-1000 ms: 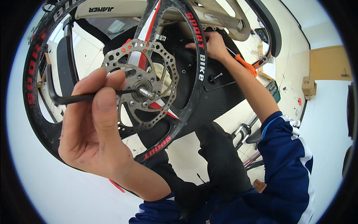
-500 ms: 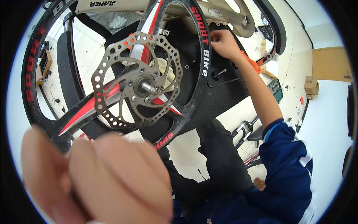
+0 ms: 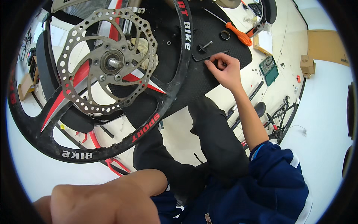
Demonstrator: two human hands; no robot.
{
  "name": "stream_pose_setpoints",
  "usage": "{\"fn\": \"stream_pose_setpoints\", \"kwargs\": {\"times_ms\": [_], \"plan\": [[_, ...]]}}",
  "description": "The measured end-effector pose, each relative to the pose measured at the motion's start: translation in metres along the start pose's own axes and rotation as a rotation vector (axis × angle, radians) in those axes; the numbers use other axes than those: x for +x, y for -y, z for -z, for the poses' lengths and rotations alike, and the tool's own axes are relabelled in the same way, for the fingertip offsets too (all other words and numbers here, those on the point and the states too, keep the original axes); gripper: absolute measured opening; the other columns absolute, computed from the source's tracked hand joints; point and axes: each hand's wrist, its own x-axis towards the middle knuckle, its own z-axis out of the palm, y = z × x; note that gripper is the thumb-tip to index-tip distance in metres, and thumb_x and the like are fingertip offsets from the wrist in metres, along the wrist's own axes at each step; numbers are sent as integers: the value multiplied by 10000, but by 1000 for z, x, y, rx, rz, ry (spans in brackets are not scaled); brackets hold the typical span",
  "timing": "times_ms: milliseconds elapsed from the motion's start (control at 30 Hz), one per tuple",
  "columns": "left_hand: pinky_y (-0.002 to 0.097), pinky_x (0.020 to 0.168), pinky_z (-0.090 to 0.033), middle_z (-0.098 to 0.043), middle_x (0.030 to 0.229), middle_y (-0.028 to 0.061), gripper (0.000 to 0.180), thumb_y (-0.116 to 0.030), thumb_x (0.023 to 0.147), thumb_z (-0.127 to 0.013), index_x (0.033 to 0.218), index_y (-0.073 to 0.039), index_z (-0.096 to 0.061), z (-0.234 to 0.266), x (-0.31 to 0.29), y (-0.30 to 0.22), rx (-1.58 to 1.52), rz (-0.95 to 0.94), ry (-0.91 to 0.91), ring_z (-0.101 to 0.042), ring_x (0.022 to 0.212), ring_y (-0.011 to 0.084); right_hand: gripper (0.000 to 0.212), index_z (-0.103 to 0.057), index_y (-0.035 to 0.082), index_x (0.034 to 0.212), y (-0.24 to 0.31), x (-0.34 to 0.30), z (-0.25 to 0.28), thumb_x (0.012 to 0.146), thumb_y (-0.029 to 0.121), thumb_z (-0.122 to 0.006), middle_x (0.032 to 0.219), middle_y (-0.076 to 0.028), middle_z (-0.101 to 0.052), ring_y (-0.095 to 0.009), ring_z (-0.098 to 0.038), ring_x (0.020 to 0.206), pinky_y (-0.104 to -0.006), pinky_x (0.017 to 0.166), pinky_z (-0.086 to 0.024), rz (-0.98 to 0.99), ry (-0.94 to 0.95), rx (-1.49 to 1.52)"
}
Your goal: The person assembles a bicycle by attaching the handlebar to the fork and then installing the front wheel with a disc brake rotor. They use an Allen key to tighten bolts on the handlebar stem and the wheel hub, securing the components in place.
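A pale floor carries a black mat [image 3: 209,78] strewn with small parts. On it, the right hand [image 3: 223,69] has its fingers [image 3: 212,64] curled together, tips pinching at the end of a thin black hex key [image 3: 209,56] lying flat on the mat. Just beyond sit a black bolt [image 3: 204,47], a dark ring [image 3: 225,35] and an orange-handled screwdriver [image 3: 238,34]. The left hand [image 3: 108,199] is close under the camera, blurred; I cannot tell its grip. A black bike wheel [image 3: 112,86] with a perforated brake disc [image 3: 108,61] stands left.

A pale, brightly lit floor [image 3: 320,108] holds a cardboard box [image 3: 308,64] at the right.
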Motion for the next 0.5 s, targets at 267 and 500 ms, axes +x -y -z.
{"fn": "stream_pose_setpoints", "kwargs": {"times_ms": [267, 500], "plan": [[276, 648, -428, -486, 841, 50, 160, 78, 823, -535, 880, -21, -424, -1, -2, 4, -51, -36, -15, -495, 810, 184, 155, -672, 10, 774, -5, 1, -2, 766, 130, -769, 521, 54, -325, -38, -282, 501, -235, 492, -247, -13, -10, 50], [270, 665, -416, -469, 838, 52, 186, 115, 789, -536, 791, -34, -426, -1, -1, -20, -69, -143, -91, -483, 839, 178, 151, -658, 16, 767, -13, -5, 4, 767, 128, -760, 501, 30, -387, -48, -368, 486, -237, 495, -315, 66, -33, -36]]}}
